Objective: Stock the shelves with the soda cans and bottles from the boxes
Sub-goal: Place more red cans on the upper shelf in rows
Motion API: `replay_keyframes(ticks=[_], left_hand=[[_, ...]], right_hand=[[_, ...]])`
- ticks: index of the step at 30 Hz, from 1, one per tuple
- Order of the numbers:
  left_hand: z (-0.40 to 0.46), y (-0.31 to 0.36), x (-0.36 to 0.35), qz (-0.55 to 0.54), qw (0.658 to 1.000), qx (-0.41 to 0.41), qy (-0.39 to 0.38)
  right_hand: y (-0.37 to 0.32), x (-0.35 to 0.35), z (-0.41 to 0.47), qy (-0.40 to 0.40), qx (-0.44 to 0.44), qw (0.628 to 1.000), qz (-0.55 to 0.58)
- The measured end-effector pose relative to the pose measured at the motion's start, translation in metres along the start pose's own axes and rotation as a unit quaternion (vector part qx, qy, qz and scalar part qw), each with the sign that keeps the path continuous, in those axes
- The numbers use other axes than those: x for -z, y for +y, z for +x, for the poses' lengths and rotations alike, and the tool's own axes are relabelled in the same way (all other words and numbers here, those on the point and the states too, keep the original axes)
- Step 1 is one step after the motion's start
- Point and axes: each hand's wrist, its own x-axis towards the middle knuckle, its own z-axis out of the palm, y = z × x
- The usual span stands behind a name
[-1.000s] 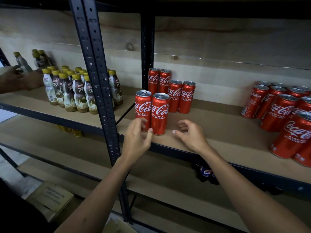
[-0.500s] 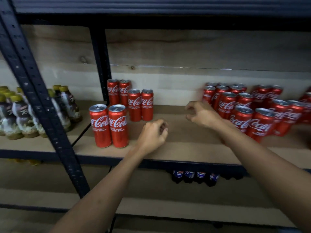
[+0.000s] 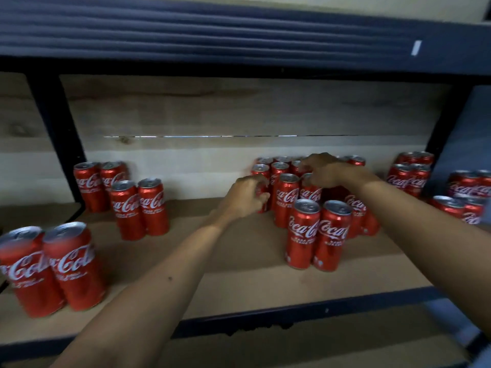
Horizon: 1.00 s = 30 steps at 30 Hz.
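Front pair of cans (image 3: pixel 50 266): far left at the shelf (image 3: pixel 239 282) edge, standing up, labels facing you.

Two pairs behind (image 3: pixel 125 195): upright too, a loose column running back toward the wall.

Your left hand (image 3: pixel 243 199): fingers curled round a can (image 3: pixel 261 192) on the left side of the big bunch, looks like a proper grip to me.

Your right hand (image 3: pixel 325 172): draped over the tops in the middle of the bunch (image 3: pixel 316 208). Too blurry, can't tell if it's gripping one.

Doing it well: I'd say grab each can round the body, lift straight up before sliding left, or you'll knock the neighbours over.

Which way they point: every can stands on its base, long axis vertical, pull tab up.

Far right cans (image 3: pixel 414 176): more upright ones, well apart from the hands.
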Motion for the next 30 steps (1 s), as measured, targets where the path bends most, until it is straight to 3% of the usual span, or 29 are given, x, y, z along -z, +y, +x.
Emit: replay_keyframes(ticks=[7,17,23,30], left_hand=[[0.047,0.012,-0.028,-0.037,0.995,0.006,-0.093],[0.051,0.012,-0.03,-0.127,0.989,0.067,-0.034],[0.017,-0.009,0.017,-0.149,0.985,0.07,-0.05],[-0.039,-0.044,0.078,-0.072,0.992,0.094,-0.051]], right_hand=[[0.026,-0.013,0.023,-0.055,0.034,0.998,0.016],[0.022,-0.013,0.027,-0.017,0.09,0.994,0.066],[-0.024,-0.006,0.023,-0.048,0.141,0.986,0.073],[-0.112,-0.006,0.018,-0.082,0.202,0.975,0.05]])
